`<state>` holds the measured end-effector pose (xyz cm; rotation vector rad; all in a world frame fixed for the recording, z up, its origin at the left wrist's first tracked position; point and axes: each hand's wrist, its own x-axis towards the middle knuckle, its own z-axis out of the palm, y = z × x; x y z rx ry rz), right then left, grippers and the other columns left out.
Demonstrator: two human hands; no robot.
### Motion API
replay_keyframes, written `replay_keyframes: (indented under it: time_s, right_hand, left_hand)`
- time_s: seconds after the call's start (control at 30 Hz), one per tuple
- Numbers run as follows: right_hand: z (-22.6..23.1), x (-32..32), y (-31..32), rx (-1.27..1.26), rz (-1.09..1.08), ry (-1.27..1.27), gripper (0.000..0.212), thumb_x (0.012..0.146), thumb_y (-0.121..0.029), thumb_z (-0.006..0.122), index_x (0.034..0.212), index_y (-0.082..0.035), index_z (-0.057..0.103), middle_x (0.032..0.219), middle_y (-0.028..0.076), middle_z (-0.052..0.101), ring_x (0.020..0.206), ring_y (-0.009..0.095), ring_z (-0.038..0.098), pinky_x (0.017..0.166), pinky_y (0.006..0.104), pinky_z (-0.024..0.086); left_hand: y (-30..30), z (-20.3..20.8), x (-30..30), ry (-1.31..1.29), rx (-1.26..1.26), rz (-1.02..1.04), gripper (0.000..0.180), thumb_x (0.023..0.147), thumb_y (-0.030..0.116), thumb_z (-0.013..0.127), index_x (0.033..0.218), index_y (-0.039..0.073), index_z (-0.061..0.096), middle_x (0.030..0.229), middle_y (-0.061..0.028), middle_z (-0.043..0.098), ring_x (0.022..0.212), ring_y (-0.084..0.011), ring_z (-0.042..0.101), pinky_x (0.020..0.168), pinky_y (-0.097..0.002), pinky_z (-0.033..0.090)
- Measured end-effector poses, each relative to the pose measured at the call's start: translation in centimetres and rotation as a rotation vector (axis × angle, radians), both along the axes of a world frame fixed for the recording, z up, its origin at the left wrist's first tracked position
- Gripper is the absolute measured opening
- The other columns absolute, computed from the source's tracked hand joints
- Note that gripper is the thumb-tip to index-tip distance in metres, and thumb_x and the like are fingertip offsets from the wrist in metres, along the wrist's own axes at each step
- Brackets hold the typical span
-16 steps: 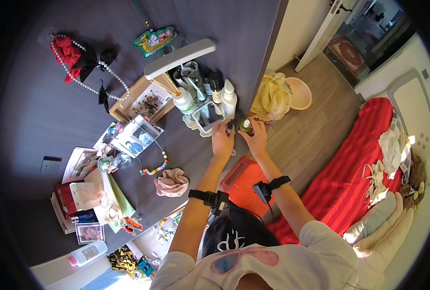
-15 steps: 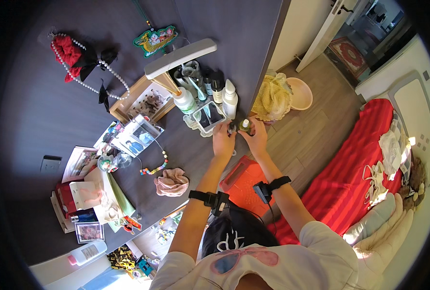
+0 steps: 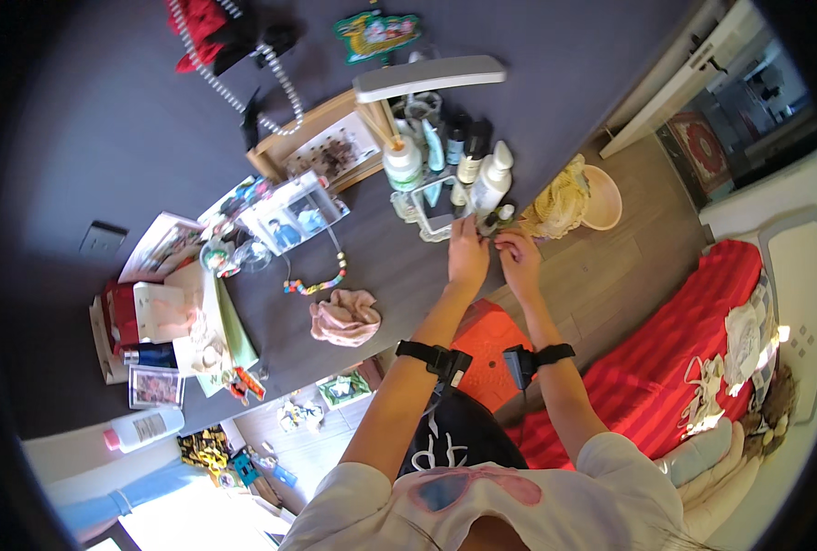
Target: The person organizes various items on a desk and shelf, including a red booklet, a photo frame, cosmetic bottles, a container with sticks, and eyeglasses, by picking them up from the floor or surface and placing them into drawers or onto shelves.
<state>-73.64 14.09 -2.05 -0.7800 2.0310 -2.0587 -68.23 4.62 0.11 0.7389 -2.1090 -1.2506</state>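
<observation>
My left hand (image 3: 466, 253) is at the front edge of the dark desk, fingers stretched toward the lower corner of a clear-framed rectangular mirror (image 3: 441, 208). Whether the fingertips touch it I cannot tell. Beside it, my right hand (image 3: 519, 261) is closed, its fingers curled with the tips together; anything in them is hidden. Just beyond both hands stand two small bottles, one with a dark cap (image 3: 490, 221) and one with a pale cap (image 3: 505, 214). A white pump bottle (image 3: 493, 179) and a dark-capped bottle (image 3: 472, 158) rise behind them.
A reed diffuser (image 3: 402, 163) stands left of the bottles under a white lamp bar (image 3: 430, 79). Farther left lie a pink cloth (image 3: 345, 318), a beaded string (image 3: 317, 286) and a photo stand (image 3: 294, 216). Below the hands is a red stool (image 3: 489, 354); a yellow cloth (image 3: 557, 204) hangs over a basin (image 3: 602, 197).
The view has shifted. My right hand has come off the pale-capped bottle, which now stands beside the dark-capped one. My left hand has left the dark-capped bottle and moved toward the mirror.
</observation>
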Motion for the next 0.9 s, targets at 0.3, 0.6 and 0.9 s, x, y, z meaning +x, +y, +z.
replay_keyframes:
  time_s: [0.3, 0.6, 0.9]
  right_hand:
    - [1.4, 12.0, 5.6, 0.343, 0.432, 0.16, 0.01, 0.072, 0.006, 0.05, 0.074, -0.001, 0.056, 0.072, 0.006, 0.057, 0.064, 0.013, 0.053, 0.058, 0.0226, 0.042]
    - [-2.0, 34.7, -3.2, 0.45, 1.405, 0.197, 0.005, 0.07, -0.002, 0.055, 0.074, -0.004, 0.057, 0.069, 0.009, 0.056, 0.06, 0.021, 0.056, 0.054, 0.0284, 0.044]
    - [-7.2, 59.1, -11.5, 0.734, 1.613, 0.246, 0.01, 0.071, -0.012, 0.056, 0.078, -0.005, 0.059, 0.069, 0.009, 0.06, 0.063, 0.018, 0.058, 0.057, 0.0272, 0.045]
  left_hand:
    - [1.4, 6.4, 22.0, -0.001, 0.193, -0.527, 0.028, 0.074, 0.008, 0.061, 0.099, 0.0, 0.052, 0.094, -0.0092, 0.053, 0.08, -0.0165, 0.056, 0.069, -0.0285, 0.046]
    - [6.3, -3.2, 61.9, -0.265, 0.824, 0.581, 0.034, 0.078, 0.021, 0.059, 0.105, 0.0, 0.055, 0.091, -0.0084, 0.06, 0.079, -0.0155, 0.057, 0.069, -0.0273, 0.046]
    - [9.0, -7.7, 83.6, 0.219, 1.073, 1.054, 0.034, 0.084, 0.023, 0.051, 0.109, 0.001, 0.051, 0.094, -0.0073, 0.059, 0.081, -0.0138, 0.057, 0.07, -0.0256, 0.046]
